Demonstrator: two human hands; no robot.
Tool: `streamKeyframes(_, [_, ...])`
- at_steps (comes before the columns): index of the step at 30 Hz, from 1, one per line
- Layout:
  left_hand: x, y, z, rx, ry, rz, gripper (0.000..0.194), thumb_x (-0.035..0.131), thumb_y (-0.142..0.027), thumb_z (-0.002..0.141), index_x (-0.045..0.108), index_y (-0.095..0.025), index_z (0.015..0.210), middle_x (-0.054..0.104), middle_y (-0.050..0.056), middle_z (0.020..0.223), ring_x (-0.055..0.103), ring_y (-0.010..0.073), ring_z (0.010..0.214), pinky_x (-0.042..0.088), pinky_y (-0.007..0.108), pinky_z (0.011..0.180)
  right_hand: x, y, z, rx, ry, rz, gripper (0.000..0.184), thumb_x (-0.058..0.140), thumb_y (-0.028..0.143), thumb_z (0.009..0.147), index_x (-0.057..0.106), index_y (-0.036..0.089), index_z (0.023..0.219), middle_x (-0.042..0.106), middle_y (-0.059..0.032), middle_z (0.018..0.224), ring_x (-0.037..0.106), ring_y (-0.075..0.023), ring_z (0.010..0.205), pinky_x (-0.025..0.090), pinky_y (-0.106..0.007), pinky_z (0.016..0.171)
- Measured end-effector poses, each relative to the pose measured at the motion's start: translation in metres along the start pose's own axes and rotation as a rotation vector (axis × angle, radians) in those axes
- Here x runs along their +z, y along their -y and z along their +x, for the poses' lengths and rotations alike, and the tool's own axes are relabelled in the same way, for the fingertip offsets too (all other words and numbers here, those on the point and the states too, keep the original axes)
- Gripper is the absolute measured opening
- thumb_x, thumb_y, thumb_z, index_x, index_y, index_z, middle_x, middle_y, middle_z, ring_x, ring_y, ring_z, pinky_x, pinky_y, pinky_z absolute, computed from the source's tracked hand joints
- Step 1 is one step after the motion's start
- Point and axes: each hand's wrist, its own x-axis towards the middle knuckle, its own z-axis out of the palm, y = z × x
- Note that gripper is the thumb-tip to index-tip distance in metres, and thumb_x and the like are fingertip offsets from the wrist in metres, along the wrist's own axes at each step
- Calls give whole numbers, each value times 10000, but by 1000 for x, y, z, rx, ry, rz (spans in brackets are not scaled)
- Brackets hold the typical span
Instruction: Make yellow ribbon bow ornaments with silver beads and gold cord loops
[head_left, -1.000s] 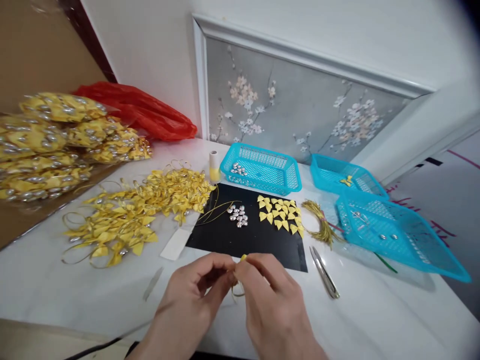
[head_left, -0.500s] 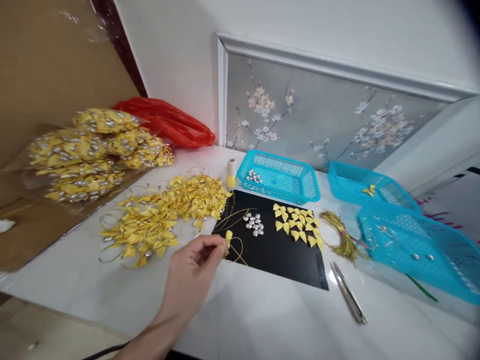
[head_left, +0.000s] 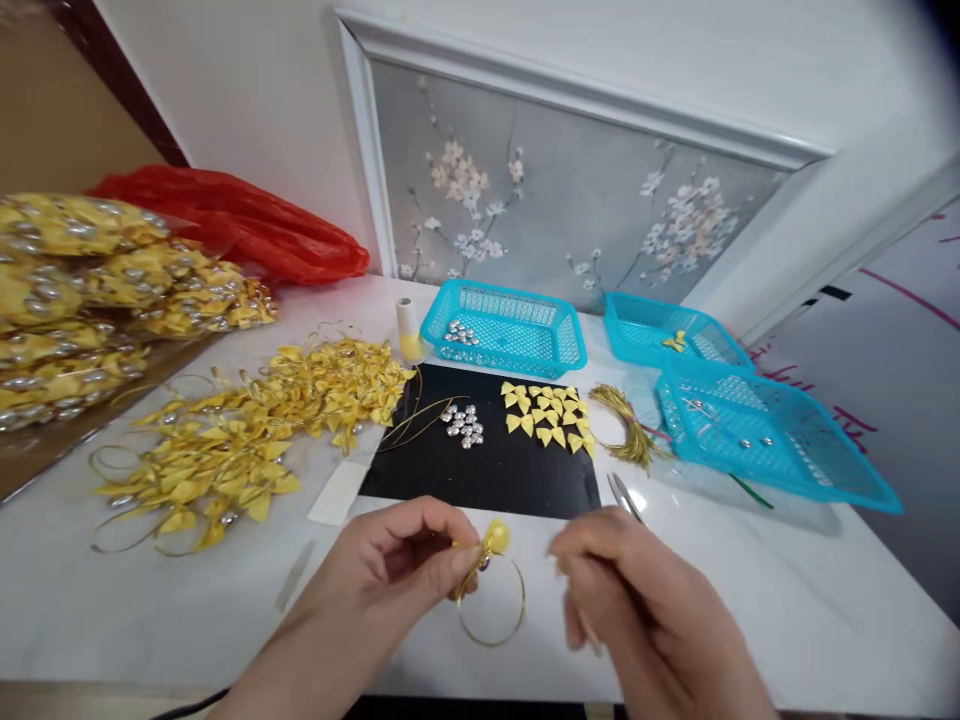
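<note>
My left hand [head_left: 409, 575] is closed in a pinch on a yellow ribbon bow [head_left: 496, 537] with a small bead and a loop of gold cord [head_left: 523, 600] hanging from it. To the right of the loop, apart from it, my right hand [head_left: 637, 590] has its fingers drawn together. It is partly blurred, and what its fingertips hold, if anything, I cannot make out. Behind that hand, the tips of metal snips [head_left: 625, 497] show on the table. A black mat [head_left: 480, 482] lies beyond both hands, bearing silver beads [head_left: 465, 427] and rows of yellow bows [head_left: 547, 412].
Finished bows with cords [head_left: 217, 460] lie heaped at left, near bagged bows [head_left: 112, 290] and a red plastic bag [head_left: 247, 230]. A thread spool [head_left: 409, 330] stands by a blue basket [head_left: 510, 363]. More blue baskets [head_left: 780, 440] and a gold cord bundle [head_left: 626, 430] are at right.
My view has shifted to the right. My left hand has drawn the bow back from the mat toward me, and my right hand has come into view beside it.
</note>
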Motion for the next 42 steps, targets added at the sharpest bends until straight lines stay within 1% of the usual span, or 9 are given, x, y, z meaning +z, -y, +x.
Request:
streamKeyframes(6, [-1,1,0,3,67,58,124,687,-316,828,714,-235,738,625,-22,681,554,144,665,463,219,629,22,13,28,67,148,116,127,539,232,922,594,235,1037,625,-1,916,589,-114,736,484,-215,627])
streamKeyframes(11, [-7,7,0,-33,97,69,136,655,-345,870,725,-255,797,650,-22,750,558,140,724,456,207,672,20,8,26,214,286,209,102,519,204,924,613,228,893,611,34,760,546,-105,665,403,-202,556])
streamKeyframes(17, [0,9,-3,30,64,34,168,724,-318,800,685,-301,963,724,-20,865,674,175,825,530,219,704,26,6,24,301,216,190,194,489,314,938,573,212,796,526,35,655,454,-114,579,367,-225,514])
streamKeyframes(20, [5,10,-4,122,0,209,75,635,-254,862,670,-291,919,724,-33,856,689,158,799,539,217,710,29,5,22,336,219,192,213,480,341,945,578,210,809,534,30,649,482,-119,581,382,-221,514])
streamKeyframes(24, [5,9,-3,233,6,423,130,546,-217,914,657,-282,898,708,-51,806,683,136,727,538,204,650,29,6,21,293,202,163,156,499,319,945,604,218,892,610,14,762,546,-121,663,415,-216,585])
streamKeyframes(27, [3,9,-4,345,-5,568,155,530,-185,919,651,-281,920,704,-56,797,679,122,696,537,188,619,29,6,21,266,198,125,165,493,278,949,589,214,832,603,26,733,543,-112,647,402,-214,589])
streamKeyframes(31, [-1,14,-5,548,-77,749,260,526,-118,912,669,-308,1017,714,-33,1061,707,130,929,554,185,786,30,6,21,252,190,134,194,481,265,953,583,210,798,578,30,696,505,-106,607,360,-212,535])
streamKeyframes(34, [-3,18,-7,577,-102,843,265,547,-116,915,670,-325,1021,670,-25,1178,708,148,1007,563,188,799,30,6,22,259,185,158,187,494,264,944,576,208,786,548,40,662,470,-100,579,340,-208,515])
streamKeyframes(42, [-2,19,-6,627,-104,930,208,509,-112,935,631,-276,976,637,15,1201,721,156,983,577,166,738,29,8,24,323,198,179,191,497,276,936,568,205,773,510,43,646,437,-100,578,307,-209,486])
